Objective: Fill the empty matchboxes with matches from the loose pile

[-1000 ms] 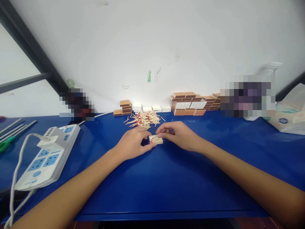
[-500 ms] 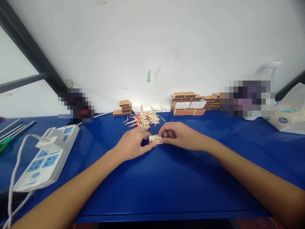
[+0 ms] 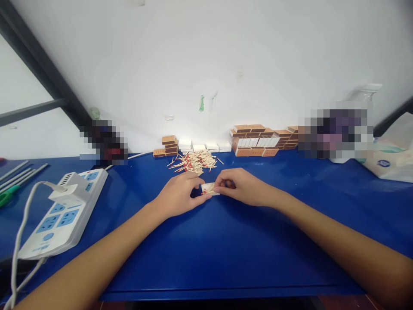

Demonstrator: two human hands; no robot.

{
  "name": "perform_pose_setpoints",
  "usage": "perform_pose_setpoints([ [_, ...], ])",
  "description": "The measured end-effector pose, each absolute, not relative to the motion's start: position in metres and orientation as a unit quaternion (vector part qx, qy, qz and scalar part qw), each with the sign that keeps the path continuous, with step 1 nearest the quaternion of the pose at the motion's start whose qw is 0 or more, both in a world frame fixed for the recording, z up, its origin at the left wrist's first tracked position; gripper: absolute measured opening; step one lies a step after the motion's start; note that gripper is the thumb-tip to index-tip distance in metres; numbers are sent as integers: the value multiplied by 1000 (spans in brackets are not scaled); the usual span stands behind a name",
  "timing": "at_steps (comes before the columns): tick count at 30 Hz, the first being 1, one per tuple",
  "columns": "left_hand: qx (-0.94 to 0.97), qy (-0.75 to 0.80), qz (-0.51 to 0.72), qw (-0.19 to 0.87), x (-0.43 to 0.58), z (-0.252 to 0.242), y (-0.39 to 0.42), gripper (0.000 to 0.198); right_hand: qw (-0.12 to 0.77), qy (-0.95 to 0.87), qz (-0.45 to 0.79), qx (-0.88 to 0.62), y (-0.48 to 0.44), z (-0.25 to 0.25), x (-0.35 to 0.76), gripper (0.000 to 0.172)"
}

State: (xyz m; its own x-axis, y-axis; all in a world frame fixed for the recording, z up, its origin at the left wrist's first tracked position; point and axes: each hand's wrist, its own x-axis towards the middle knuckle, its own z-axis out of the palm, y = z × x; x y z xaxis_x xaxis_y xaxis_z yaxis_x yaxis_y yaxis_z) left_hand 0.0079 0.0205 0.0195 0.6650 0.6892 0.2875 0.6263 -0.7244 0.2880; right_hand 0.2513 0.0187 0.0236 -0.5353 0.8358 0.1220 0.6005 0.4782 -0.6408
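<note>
A small white matchbox tray (image 3: 215,193) lies on the blue table, with several red-tipped matches (image 3: 209,188) inside at a slant. My left hand (image 3: 180,193) grips its left end between thumb and fingers. Over the tray's right end, my right hand (image 3: 240,186) is closed, thumb and index finger pinched on the matches; its fingertips partly cover them. Just behind the tray spreads a loose heap of matches (image 3: 198,161), heads pointing different ways.
White trays (image 3: 185,145) stand along the wall behind the heap. Brown matchboxes (image 3: 169,146) are piled to their left, and a larger stack of matchboxes (image 3: 256,150) rises to the right. A power strip (image 3: 69,217) with cables lies left; a tissue pack (image 3: 387,161) is far right.
My right hand has lowered slightly and shifted left, and its thumb and index finger have come together over the matches in the tray. My left hand and the tray stay in place.
</note>
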Motion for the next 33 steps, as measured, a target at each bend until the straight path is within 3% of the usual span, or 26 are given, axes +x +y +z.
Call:
perform_pose_setpoints([
  [7, 911, 360, 184, 84, 8, 20, 20, 28, 225, -835, 249, -436, 18, 24, 248, 18],
  [20, 921, 332, 184, 91, 6, 16, 23, 39, 247, -860, 206, -395, 18, 18, 249, 9],
  [29, 921, 338, 176, 83, 7, 18, 19, 30, 233, -873, 163, -396, 16, 17, 251, 18],
  [33, 923, 330, 182, 76, 8, 19, 18, 26, 252, -875, 194, -365, 13, 20, 249, 14],
])
